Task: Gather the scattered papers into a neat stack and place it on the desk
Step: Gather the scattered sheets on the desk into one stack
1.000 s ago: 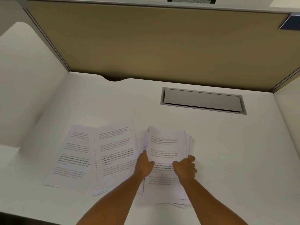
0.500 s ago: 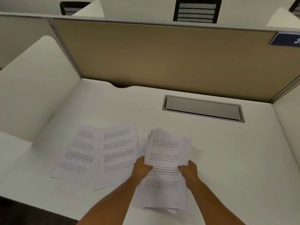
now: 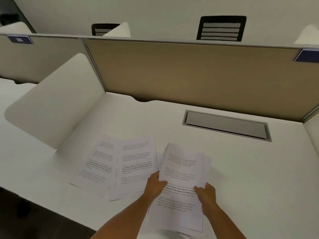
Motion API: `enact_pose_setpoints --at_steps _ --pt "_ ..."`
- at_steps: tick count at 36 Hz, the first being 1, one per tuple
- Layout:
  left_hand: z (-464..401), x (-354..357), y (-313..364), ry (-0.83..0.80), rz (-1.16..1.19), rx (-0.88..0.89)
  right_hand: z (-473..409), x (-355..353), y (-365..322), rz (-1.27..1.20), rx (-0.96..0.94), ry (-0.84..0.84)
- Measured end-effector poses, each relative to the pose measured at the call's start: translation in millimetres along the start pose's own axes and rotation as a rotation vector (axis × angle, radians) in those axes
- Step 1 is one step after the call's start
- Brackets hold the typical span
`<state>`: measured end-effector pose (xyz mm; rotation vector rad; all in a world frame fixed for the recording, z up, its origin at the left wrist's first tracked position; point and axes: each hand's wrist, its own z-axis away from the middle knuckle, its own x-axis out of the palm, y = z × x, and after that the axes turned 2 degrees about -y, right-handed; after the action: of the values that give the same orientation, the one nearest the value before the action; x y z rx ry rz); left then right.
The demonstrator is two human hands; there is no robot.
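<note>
Running lengthwise away from the person, stack [image 3: 181, 171] between both hands

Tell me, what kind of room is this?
Probably a library or office study area. The white desk is walled in by a tan divider panel, more booths and black chairs sit behind it, and both hands hold printed papers.
</note>
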<state>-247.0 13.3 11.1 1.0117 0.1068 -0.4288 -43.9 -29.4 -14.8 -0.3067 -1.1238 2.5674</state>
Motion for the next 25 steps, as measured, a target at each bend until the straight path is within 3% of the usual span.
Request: enact_pose_setpoints --at_steps 14,20,25 --pt "-78.4 -9.3 -0.5 -0.214 -0.518 0.139 -15.4 43.6 -3.1 0.183 0.092 0.300" --pt "-103.9 -9.4 -4.1 -0.148 -0.497 0.111 -28.0 63.2 -2.9 0.475 0.165 0.439" --pt "-124.8 -16.7 -8.4 -0.121 -0.559 0.113 -32.3 77.7 -12.6 0.616 0.214 0.437"
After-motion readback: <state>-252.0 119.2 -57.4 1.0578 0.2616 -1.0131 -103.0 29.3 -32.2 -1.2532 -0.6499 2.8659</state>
